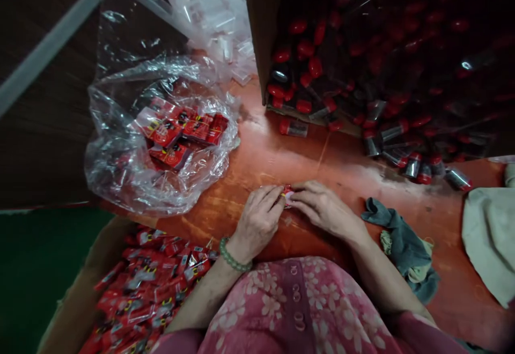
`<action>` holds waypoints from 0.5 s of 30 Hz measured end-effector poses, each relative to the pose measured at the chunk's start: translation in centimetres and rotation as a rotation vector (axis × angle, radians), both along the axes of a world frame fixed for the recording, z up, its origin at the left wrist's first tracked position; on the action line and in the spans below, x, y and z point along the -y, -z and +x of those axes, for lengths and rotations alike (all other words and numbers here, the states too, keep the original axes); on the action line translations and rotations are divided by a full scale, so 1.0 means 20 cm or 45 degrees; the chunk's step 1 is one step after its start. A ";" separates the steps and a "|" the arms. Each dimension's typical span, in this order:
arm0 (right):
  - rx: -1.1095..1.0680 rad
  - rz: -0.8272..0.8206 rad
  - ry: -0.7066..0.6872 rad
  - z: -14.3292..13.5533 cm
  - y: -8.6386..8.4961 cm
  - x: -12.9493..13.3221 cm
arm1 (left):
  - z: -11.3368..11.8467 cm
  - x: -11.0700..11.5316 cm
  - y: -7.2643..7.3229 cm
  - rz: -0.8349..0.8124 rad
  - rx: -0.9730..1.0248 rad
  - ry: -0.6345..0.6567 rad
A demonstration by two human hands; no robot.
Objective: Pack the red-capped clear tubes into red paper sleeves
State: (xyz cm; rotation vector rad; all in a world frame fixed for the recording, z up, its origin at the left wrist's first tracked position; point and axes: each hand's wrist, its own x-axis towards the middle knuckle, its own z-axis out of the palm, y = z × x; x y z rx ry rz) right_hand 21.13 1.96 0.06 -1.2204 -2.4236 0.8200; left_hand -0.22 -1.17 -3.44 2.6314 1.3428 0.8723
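On the table in front of my body, both hands meet over a small red-and-white printed packet [288, 197]. My left hand [259, 215], with a green bead bracelet at the wrist, is closed with its fingertips on the packet's left side. From the other side, my right hand [328, 209] pinches it, fingers and thumb closed on its right part. Most of the packet is hidden under the fingers. Beyond my left hand, an open clear plastic bag [120, 174] contains bundles of red printed cards [167, 131].
Red packets [148, 284] fill a cardboard box [74, 295] at lower left. Small red-capped containers [412, 166] spill from a dark box at upper right; one red-capped container [295, 128] lies apart. Clear plastic pieces [225, 16] are piled behind. A grey-green cloth [406, 241] lies right.
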 end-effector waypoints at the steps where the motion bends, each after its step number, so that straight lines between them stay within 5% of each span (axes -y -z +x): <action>1: 0.001 -0.016 0.045 0.03 -0.02 -0.05 | 0.00 -0.01 0.00 -0.006 0.037 -0.017; 5: 0.203 0.158 0.354 0.08 -0.06 -0.35 | 0.01 -0.04 -0.01 -0.098 0.184 -0.026; 9: 0.313 0.189 0.386 0.00 -0.01 -0.61 | 0.01 -0.04 -0.01 -0.217 0.248 0.018; 15: 0.522 0.241 0.327 -0.11 0.05 -0.63 | 0.01 -0.06 -0.04 -0.279 0.177 0.021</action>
